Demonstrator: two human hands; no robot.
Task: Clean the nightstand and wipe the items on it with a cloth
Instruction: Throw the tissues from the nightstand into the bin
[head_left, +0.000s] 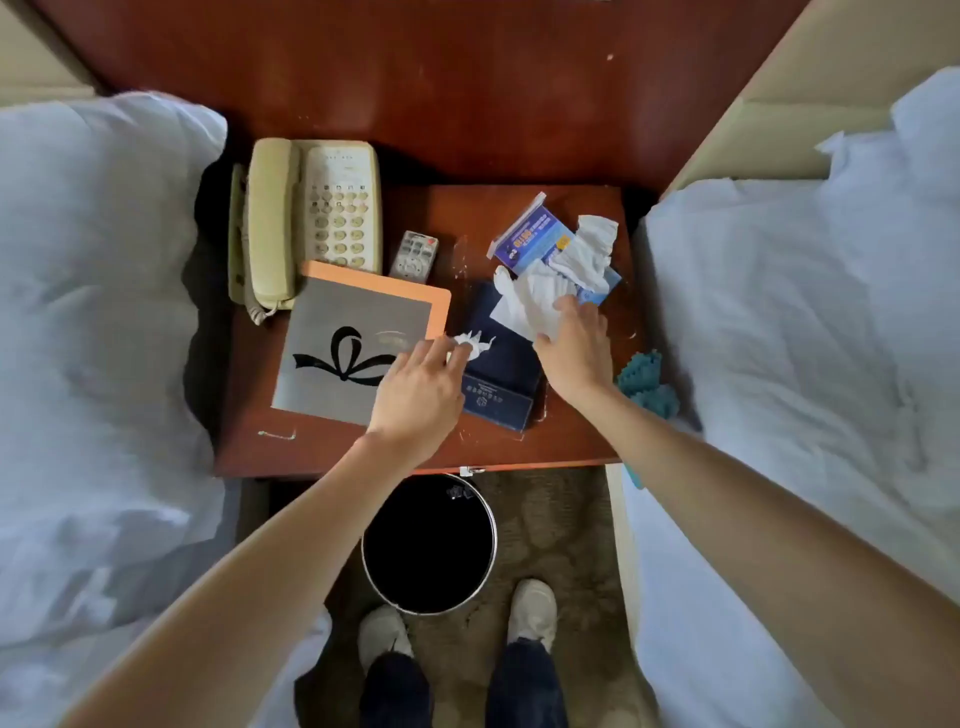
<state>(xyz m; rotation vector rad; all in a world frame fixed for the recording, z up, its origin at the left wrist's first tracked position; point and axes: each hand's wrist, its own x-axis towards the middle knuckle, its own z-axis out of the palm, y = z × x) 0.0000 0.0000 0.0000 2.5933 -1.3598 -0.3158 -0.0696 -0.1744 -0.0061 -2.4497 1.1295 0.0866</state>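
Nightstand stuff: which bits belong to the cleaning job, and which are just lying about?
Job: nightstand, teal cloth, telephone, remote control, bow-printed folder, dark blue booklet, tissue scrap, crumpled tissues, blue packet, waste bin.
Lying about: left bed, right bed, the person's shoes.

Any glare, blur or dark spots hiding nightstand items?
Head view: faint glare oval on the grey, orange-edged folder; inside the round black waste bin is featureless shadow; wide-angle lens bows the white bedding at both sides; buttons on the grey remote control look soft.
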